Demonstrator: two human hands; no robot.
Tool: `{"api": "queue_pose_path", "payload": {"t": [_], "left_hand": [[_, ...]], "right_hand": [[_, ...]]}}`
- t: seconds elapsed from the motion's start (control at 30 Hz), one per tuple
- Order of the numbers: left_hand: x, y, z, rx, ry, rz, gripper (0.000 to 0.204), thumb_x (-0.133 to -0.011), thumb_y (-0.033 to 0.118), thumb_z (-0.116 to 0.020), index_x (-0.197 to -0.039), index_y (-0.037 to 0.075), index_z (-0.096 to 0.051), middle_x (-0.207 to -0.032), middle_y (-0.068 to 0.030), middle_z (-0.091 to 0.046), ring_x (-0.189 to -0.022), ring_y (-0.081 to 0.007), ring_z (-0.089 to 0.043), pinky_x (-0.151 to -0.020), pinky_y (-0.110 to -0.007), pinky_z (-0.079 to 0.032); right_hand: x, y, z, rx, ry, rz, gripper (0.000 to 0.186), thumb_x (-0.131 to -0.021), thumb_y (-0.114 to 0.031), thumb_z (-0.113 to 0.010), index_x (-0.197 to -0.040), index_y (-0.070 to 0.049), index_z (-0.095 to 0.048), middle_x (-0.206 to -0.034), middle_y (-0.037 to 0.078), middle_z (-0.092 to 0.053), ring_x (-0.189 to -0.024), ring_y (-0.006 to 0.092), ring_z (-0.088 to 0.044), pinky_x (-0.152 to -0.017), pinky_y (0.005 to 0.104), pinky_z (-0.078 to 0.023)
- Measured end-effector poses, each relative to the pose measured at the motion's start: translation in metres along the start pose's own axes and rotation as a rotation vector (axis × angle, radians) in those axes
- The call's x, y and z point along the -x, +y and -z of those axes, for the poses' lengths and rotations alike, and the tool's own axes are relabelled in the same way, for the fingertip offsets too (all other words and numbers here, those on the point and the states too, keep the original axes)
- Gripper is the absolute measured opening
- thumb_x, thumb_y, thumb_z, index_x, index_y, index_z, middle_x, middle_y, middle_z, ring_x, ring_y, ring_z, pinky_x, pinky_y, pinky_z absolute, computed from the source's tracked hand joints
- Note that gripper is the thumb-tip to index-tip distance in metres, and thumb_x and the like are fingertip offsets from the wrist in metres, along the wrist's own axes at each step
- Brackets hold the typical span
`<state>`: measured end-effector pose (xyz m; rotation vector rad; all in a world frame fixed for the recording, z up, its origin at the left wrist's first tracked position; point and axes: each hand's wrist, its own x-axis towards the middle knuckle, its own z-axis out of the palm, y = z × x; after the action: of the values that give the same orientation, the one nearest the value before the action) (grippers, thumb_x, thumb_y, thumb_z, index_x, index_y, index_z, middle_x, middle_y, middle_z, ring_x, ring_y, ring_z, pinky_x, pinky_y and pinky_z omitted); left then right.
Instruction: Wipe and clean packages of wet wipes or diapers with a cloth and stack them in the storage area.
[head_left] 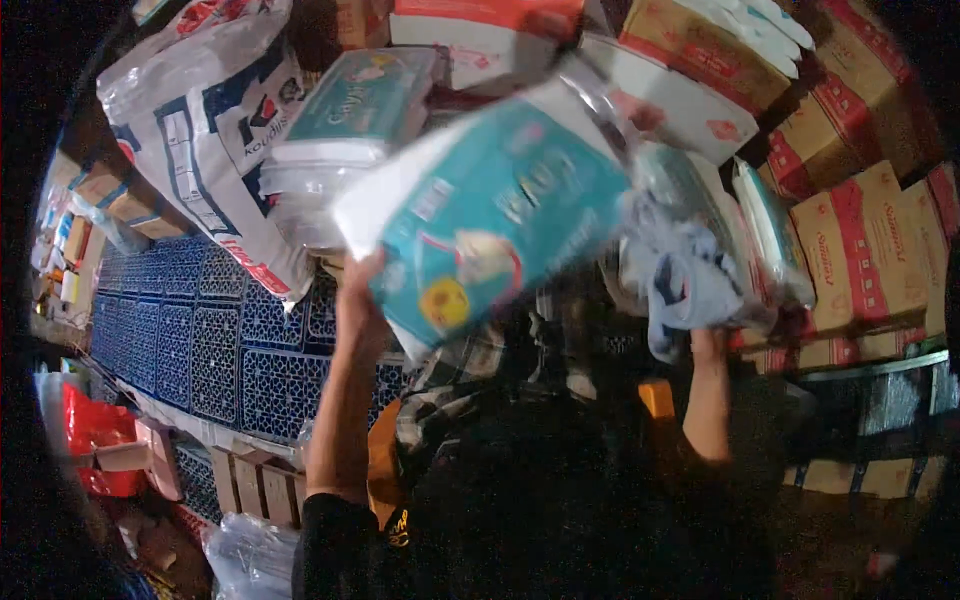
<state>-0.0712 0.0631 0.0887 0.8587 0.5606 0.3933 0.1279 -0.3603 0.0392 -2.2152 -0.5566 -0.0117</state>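
Item: large teal-and-white soft pack (490, 215), plastic-wrapped, blurred by motion; held raised in front of the person at the centre of the head view. Long axis runs diagonally, lower-left end by the left hand, upper-right end rising toward the stacked cartons; printed face turned to the camera. Left hand (360, 300): clenched on the pack's lower-left edge, forearm rising from the lower edge of the view. Right hand (705, 335): mostly hidden under crumpled clear plastic wrap (690, 270) at the pack's right end; it appears to grasp that wrap, though the fingers cannot be seen clearly. Surroundings: second teal pack (365, 100) lying behind at upper left, beside a big white printed sack (200, 120); brown cartons with red bands (860, 250) stacked at right, closed, contents not visible; white carton with red markings (690, 100) above; blue patterned crates (200, 330) in rows at left, what they contain cannot be told.
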Motion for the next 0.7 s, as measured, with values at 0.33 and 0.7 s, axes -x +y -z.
{"api": "queue_pose_path", "payload": {"t": [0.33,0.7], "left_hand": [[0.018,-0.085,-0.038,-0.229,-0.074,0.063,0.060,-0.088,0.031,-0.048,-0.133,0.008,-0.016,-0.122,-0.0139,-0.037,-0.109,-0.0221,-0.039,-0.093,-0.037,-0.033],[0.019,-0.108,-0.027,-0.261,-0.049,-0.095,0.062,-0.092,0.047,-0.026,-0.139,0.010,-0.010,-0.136,-0.0118,-0.026,-0.123,-0.0252,-0.030,-0.100,-0.034,-0.026]], "right_hand": [[-0.020,-0.101,-0.084,0.330,0.093,0.327,0.051,-0.068,-0.009,-0.063,-0.116,-0.011,-0.049,-0.116,0.017,-0.046,-0.107,0.0367,-0.044,-0.093,0.0444,-0.034],[-0.028,-0.181,-0.166,0.257,-0.407,0.668,0.051,-0.062,-0.029,-0.067,-0.110,-0.023,-0.054,-0.131,0.009,-0.038,-0.124,0.0301,-0.029,-0.097,0.0481,-0.023]]}}
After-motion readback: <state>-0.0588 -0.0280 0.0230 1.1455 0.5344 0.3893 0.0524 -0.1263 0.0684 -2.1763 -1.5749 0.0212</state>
